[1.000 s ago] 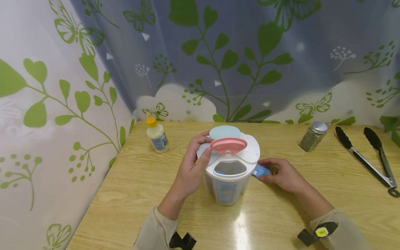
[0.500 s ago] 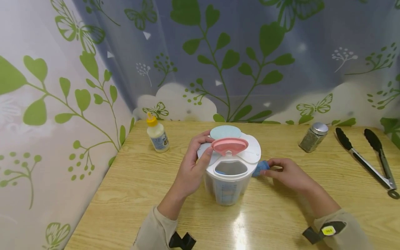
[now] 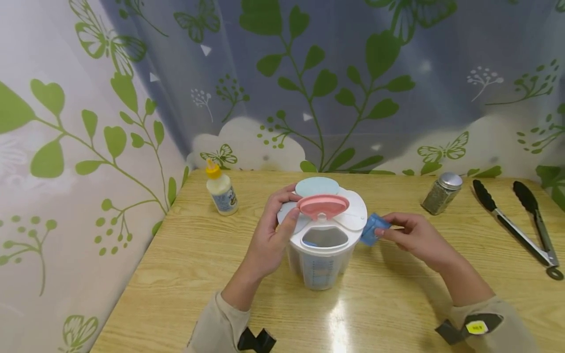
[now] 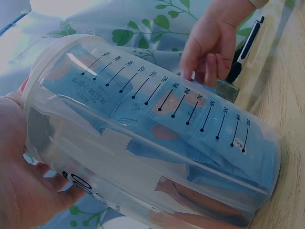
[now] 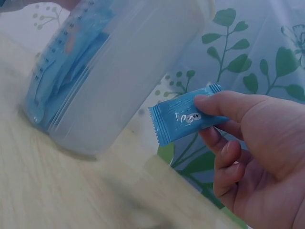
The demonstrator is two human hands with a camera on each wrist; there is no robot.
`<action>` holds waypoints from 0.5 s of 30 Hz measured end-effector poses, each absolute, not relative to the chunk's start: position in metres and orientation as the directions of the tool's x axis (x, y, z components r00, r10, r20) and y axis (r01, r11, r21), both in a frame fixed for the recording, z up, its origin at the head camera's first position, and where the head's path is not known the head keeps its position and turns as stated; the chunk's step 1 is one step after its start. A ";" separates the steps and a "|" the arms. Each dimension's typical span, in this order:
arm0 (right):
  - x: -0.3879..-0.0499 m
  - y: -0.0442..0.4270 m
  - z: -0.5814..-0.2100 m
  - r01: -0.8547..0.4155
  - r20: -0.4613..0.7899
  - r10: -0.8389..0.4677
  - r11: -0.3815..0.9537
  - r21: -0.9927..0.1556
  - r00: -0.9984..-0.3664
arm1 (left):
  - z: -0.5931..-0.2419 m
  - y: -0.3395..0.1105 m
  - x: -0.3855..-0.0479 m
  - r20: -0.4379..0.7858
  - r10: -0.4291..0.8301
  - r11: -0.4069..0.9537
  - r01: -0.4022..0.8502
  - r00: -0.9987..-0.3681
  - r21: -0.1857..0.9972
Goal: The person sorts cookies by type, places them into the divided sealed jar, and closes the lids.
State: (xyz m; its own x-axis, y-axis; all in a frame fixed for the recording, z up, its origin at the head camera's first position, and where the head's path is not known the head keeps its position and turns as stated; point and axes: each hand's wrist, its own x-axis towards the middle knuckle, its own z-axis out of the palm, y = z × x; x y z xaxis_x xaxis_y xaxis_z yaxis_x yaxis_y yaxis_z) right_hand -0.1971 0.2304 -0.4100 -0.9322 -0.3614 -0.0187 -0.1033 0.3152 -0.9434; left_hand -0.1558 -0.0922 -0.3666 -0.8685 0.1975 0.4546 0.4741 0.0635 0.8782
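Note:
A clear plastic storage container (image 4: 143, 129) with printed measuring marks stands on the table, and blue sachets (image 4: 224, 148) plus some brown ones show through its wall. Its white lid (image 3: 355, 198) has a pink flap (image 3: 323, 205) raised above an oval opening and a pale blue flap behind. My left hand (image 3: 273, 235) grips the lid's left side, thumb on top near the pink flap. Between thumb and fingers, my right hand (image 3: 417, 239) pinches a small blue sachet (image 5: 186, 114) with serrated ends. The sachet is raised off the table, just right of the container.
A glue bottle (image 3: 222, 191) with a yellow cap stands at the back left. Back right are a glass jar (image 3: 442, 193) of dark flakes with a metal lid, and black-tipped tongs (image 3: 521, 233) lying spread. A patterned curtain (image 3: 282, 88) borders the table.
My right hand has lifted the blue sachet from low beside the container, moving up and slightly right. The sachet has turned more upright. My left hand stays on the lid.

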 end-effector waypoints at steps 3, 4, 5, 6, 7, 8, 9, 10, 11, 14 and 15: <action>-0.194 0.232 -0.403 -0.122 0.004 -0.365 0.299 -0.946 -0.931 | -0.368 -0.093 -0.156 0.452 0.199 0.057 0.471 -0.869 0.880; -0.193 0.233 -0.400 -0.129 0.015 -0.364 0.290 -0.948 -0.931 | -0.368 -0.093 -0.156 0.450 0.200 0.054 0.469 -0.870 0.882; -0.192 0.233 -0.398 -0.140 0.030 -0.366 0.279 -0.950 -0.930 | -0.368 -0.093 -0.156 0.449 0.202 0.052 0.467 -0.870 0.882; -0.191 0.234 -0.395 -0.154 0.046 -0.368 0.268 -0.951 -0.929 | -0.369 -0.093 -0.156 0.448 0.202 0.052 0.466 -0.871 0.883; -0.190 0.235 -0.392 -0.166 0.063 -0.368 0.254 -0.953 -0.928 | -0.369 -0.093 -0.156 0.450 0.203 0.052 0.469 -0.869 0.882; -0.189 0.235 -0.390 -0.179 0.081 -0.371 0.238 -0.955 -0.925 | -0.368 -0.093 -0.156 0.453 0.204 0.050 0.472 -0.868 0.880; -0.188 0.236 -0.387 -0.193 0.100 -0.374 0.220 -0.956 -0.922 | -0.368 -0.092 -0.157 0.456 0.205 0.052 0.475 -0.866 0.878; -0.187 0.235 -0.385 -0.206 0.118 -0.381 0.199 -0.958 -0.917 | -0.367 -0.093 -0.156 0.461 0.203 0.055 0.480 -0.864 0.876; -0.186 0.235 -0.382 -0.217 0.134 -0.389 0.178 -0.960 -0.912 | -0.367 -0.093 -0.156 0.466 0.201 0.057 0.485 -0.862 0.873; -0.183 0.233 -0.376 -0.257 0.195 -0.413 0.101 -0.961 -0.890 | -0.366 -0.093 -0.156 0.478 0.200 0.060 0.497 -0.856 0.866; -0.181 0.233 -0.375 -0.273 0.221 -0.427 0.065 -0.960 -0.877 | -0.366 -0.093 -0.156 0.478 0.198 0.064 0.498 -0.856 0.865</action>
State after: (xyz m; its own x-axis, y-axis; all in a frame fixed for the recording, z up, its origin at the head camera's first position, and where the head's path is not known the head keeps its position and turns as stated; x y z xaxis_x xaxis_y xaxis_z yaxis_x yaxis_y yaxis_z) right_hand -0.1812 0.2325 -0.3748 -0.8770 -0.4268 0.2207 -0.2731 0.0648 -0.9598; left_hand -0.1560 -0.0932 -0.3664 -0.8557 0.1982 0.4779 0.4978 0.0639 0.8649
